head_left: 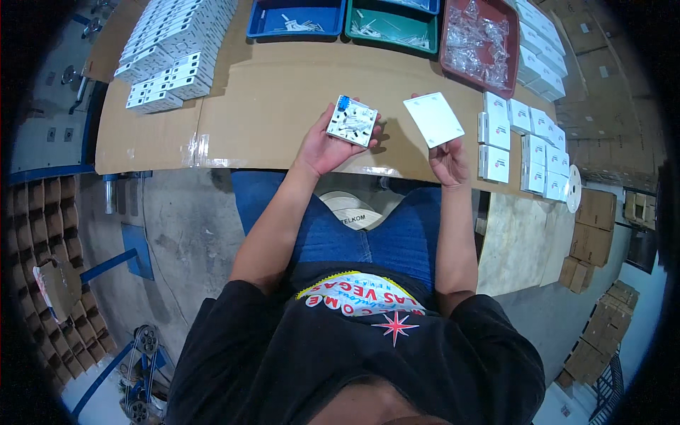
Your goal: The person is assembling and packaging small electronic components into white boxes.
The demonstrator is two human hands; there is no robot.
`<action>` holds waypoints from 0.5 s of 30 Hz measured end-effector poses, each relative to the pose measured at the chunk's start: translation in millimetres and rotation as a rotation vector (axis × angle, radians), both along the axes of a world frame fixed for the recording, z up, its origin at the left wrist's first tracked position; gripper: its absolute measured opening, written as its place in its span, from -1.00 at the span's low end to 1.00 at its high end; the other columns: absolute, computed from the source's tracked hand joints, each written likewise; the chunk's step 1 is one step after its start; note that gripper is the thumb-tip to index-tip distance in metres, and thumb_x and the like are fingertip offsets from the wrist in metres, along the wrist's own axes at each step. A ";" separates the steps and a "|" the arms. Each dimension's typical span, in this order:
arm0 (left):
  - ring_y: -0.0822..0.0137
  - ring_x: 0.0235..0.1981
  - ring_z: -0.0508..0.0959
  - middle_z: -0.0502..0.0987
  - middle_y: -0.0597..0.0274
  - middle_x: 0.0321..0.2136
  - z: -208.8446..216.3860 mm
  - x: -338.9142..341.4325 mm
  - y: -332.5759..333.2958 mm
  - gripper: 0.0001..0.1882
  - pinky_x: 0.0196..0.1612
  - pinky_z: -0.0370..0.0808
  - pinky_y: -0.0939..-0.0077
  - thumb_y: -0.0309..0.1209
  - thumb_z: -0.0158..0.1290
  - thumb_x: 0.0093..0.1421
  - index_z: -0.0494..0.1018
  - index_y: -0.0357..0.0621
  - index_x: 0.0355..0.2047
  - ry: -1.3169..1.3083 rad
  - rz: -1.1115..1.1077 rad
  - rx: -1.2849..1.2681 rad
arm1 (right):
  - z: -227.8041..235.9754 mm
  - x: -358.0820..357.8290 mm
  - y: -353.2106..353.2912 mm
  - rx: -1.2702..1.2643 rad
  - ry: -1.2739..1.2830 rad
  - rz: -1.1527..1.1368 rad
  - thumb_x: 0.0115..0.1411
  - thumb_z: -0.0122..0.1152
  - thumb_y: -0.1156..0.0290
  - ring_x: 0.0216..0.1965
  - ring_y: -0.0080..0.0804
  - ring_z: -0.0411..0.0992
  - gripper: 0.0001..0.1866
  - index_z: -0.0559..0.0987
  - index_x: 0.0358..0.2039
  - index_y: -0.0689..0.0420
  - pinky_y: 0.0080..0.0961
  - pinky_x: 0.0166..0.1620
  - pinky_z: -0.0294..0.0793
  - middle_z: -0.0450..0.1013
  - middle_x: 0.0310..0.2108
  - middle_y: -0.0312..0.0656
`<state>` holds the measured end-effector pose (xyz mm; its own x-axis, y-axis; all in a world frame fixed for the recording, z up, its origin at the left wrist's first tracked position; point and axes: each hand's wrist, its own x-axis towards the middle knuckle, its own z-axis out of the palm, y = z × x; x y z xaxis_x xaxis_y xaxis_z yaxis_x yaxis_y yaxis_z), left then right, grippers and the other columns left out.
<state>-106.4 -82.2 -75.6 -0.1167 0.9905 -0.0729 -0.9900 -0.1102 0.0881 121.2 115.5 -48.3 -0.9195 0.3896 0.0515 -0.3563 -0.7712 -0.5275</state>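
On the palm of my left hand (319, 149) rests an open square white box base (352, 122), its inner side up. A blue block sits at its upper left corner, and small clear and dark parts show inside. The left fingers curl around the far and right edges. A short way to the right, my right hand (450, 165) grips a flat white square cover (433, 119) by its near edge, tilted above the table. The base and the cover are apart. Most of the right fingers are hidden behind the cover.
Cardboard covers the table (262, 92). Along its far side stand a blue tray (294, 36) and a green tray (389, 45) with small white pieces, and a red tray (476, 84) of clear plastic parts. White boxes are stacked at left (170, 42) and right (494, 120).
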 end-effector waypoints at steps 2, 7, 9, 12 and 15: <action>-0.25 0.27 0.37 0.22 -0.29 0.36 -0.6 0.0 -0.1 -0.37 0.30 0.33 -0.20 0.12 -0.20 0.46 0.22 0.10 0.39 0.024 0.001 0.003 | 19.9 -12.4 -9.1 0.013 0.039 0.050 0.25 0.39 0.24 0.26 -0.31 0.39 -0.16 0.16 0.42 0.15 -0.25 0.25 0.53 0.29 0.35 -0.08; -0.25 0.24 0.42 0.31 -0.33 0.29 -0.1 -0.9 -1.7 -0.37 0.27 0.37 -0.24 0.15 -0.24 0.47 0.22 0.06 0.37 -0.035 -0.015 -0.011 | 37.9 -31.9 -24.6 0.071 0.013 0.052 -0.05 0.58 -0.13 0.42 -0.06 0.20 0.23 0.11 0.44 0.22 -0.14 0.29 0.48 0.15 0.40 0.15; -0.24 0.24 0.43 0.32 -0.33 0.28 -1.6 -0.2 -2.9 -0.37 0.26 0.39 -0.22 0.15 -0.24 0.47 0.21 0.08 0.37 -0.025 -0.003 -0.011 | 37.4 -38.1 -27.6 0.045 0.051 0.113 -0.03 0.57 -0.09 0.41 -0.10 0.22 0.21 0.09 0.45 0.20 -0.09 0.30 0.46 0.16 0.40 0.12; -0.21 0.22 0.45 0.33 -0.33 0.27 -2.7 0.3 -3.8 -0.37 0.23 0.42 -0.18 0.14 -0.22 0.47 0.20 0.10 0.39 -0.014 0.004 -0.004 | 43.4 -42.8 -30.0 0.063 -0.021 0.153 -0.01 0.61 0.05 0.37 -0.13 0.28 0.16 0.11 0.45 0.19 -0.06 0.32 0.41 0.21 0.38 0.09; -0.19 0.21 0.47 0.35 -0.31 0.27 -0.5 0.2 -2.8 -0.38 0.19 0.45 -0.17 0.11 -0.20 0.47 0.19 0.12 0.40 -0.004 -0.005 0.011 | 50.5 -56.8 -38.6 0.436 -0.326 0.038 -0.07 0.66 0.16 0.29 -0.11 0.36 0.09 0.24 0.39 0.20 -0.12 0.30 0.41 0.33 0.28 0.05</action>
